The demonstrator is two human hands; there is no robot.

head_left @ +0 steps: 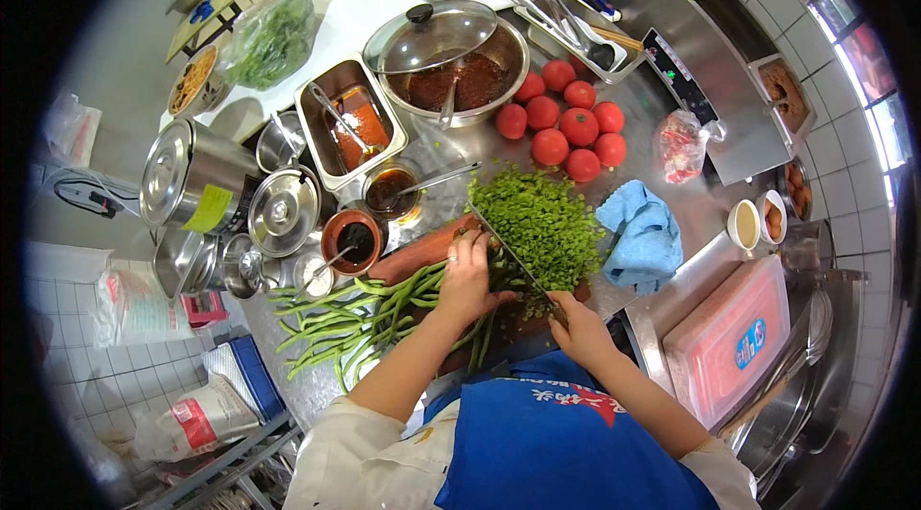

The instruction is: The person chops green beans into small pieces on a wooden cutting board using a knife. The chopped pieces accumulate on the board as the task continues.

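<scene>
My right hand [578, 330] is closed round the handle of a kitchen knife [513, 256], its blade slanting away to the far left across a brown cutting board [418, 257]. Beside the blade, my left hand [467, 278] has its fingers bent down over a bunch of long green beans [384, 310]. The uncut beans trail left off the board onto the metal table. To the right of the knife lies a large heap of finely chopped green beans [539, 222], with a few bits near the blade. My left fingertips are partly hidden behind the hand.
Several tomatoes [579, 126] sit beyond the heap, and a crumpled blue cloth [641, 234] lies to its right. Sauce containers stand at the far left: a steel bowl with a glass lid [432, 40], a rectangular pan [321, 141] and a brown bowl [351, 243]. A pink-lidded box [726, 342] is at right.
</scene>
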